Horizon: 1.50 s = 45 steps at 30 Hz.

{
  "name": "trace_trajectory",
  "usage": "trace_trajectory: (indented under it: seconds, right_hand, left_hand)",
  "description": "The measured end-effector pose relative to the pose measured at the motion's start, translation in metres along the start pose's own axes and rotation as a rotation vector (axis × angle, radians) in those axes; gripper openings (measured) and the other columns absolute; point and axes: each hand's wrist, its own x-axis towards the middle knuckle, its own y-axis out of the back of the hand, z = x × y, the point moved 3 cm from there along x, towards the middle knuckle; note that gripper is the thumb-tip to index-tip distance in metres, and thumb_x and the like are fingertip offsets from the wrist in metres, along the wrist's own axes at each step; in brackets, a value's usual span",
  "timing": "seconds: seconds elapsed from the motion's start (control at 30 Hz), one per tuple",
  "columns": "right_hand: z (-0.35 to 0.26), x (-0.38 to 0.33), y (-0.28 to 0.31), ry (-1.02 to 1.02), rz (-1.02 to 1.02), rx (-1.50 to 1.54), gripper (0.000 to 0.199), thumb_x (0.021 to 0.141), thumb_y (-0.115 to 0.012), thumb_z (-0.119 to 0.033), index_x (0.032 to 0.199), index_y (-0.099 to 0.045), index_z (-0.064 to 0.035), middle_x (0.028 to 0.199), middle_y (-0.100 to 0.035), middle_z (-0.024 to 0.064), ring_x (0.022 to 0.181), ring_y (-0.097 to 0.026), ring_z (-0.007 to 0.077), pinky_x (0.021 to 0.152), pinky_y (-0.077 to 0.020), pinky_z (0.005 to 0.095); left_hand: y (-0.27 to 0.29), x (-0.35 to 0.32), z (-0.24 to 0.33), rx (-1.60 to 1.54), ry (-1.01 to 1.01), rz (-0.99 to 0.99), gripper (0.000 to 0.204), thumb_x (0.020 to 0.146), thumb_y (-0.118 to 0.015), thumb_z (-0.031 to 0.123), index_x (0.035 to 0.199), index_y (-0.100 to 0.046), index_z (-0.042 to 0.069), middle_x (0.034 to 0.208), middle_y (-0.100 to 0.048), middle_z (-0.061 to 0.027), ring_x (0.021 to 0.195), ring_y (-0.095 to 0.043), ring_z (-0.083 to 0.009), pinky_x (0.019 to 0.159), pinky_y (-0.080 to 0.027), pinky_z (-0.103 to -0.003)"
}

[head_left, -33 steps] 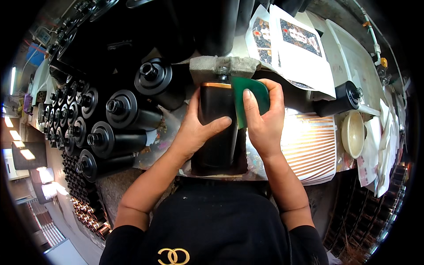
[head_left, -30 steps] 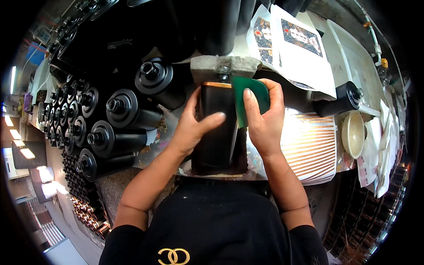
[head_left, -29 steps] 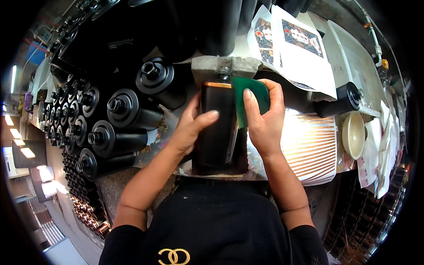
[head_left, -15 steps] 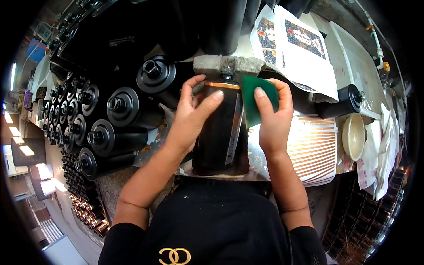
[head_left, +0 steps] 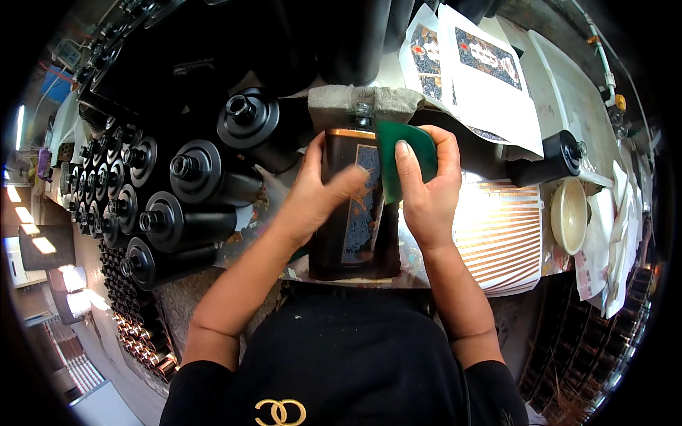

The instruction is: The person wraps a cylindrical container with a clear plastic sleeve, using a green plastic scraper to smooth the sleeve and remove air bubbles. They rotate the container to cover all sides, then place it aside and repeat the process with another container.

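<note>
A black bottle (head_left: pixel 329 238) lies on its side in front of me, its clear glass neck pointing away. Around its shoulder runs a copper-coloured band (head_left: pixel 342 133), and a dark patterned decal (head_left: pixel 361 231) faces up on its body. My left hand (head_left: pixel 305 202) is wrapped around the bottle's left side, the thumb, smeared by motion, over the decal. In my right hand (head_left: pixel 431 206) a flat green scraper (head_left: pixel 419 145) is pinched between thumb and fingers. Its straight left edge is close to the bottle's right shoulder; whether it touches cannot be made out.
A folded grey cloth (head_left: pixel 330 104) lies by the bottle's neck. Several black bottles (head_left: pixel 177 220) are stacked at the left. To the right are a sheet of copper-coloured strips (head_left: pixel 497 234), printed decal sheets (head_left: pixel 490 117), another black bottle (head_left: pixel 543 165) and a cream bowl (head_left: pixel 570 220).
The bottle has rolled so that its decal has come from the right side onto the upper face. My right hand and the scraper have shifted slightly left. My left thumb is moving.
</note>
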Motion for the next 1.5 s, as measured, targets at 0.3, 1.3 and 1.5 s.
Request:
trace_trajectory:
  seconds: [0.3, 1.3, 1.5]
  right_hand:
    - [0.007, 0.001, 0.001, -0.022, -0.010, 0.034, 0.025, 0.090, -0.065, -0.018, 0.105, -0.052, -0.0015, 0.093, -0.057, 0.0062, 0.085, -0.054, 0.0129, 0.076, -0.0462, 0.0275]
    - [0.015, -0.001, 0.008, -0.137, -0.010, 0.147, 0.026, 0.091, -0.065, -0.019, 0.105, -0.052, -0.0025, 0.091, -0.058, 0.0047, 0.080, -0.054, 0.0089, 0.070, -0.0472, 0.0234]
    - [0.022, -0.005, 0.008, -0.215, -0.016, 0.239, 0.027, 0.090, -0.065, -0.020, 0.105, -0.052, -0.0017, 0.091, -0.058, 0.0054, 0.081, -0.054, 0.0096, 0.070, -0.0475, 0.0242]
  left_hand:
    - [-0.002, -0.002, 0.000, 0.070, -0.024, -0.019, 0.070, 0.081, -0.069, 0.032, 0.136, -0.036, 0.003, 0.116, -0.058, -0.0122, 0.103, -0.063, -0.0202, 0.087, -0.055, -0.035]
    - [0.006, -0.009, -0.001, 0.087, 0.027, -0.054, 0.090, 0.080, -0.072, 0.028, 0.148, -0.019, 0.001, 0.127, -0.051, -0.0138, 0.113, -0.055, -0.0198, 0.097, -0.045, -0.032]
    - [0.011, -0.010, -0.004, -0.272, 0.080, -0.195, 0.095, 0.080, -0.073, 0.030, 0.150, -0.015, 0.002, 0.135, -0.046, -0.0166, 0.120, -0.050, -0.0208, 0.099, -0.044, -0.032]
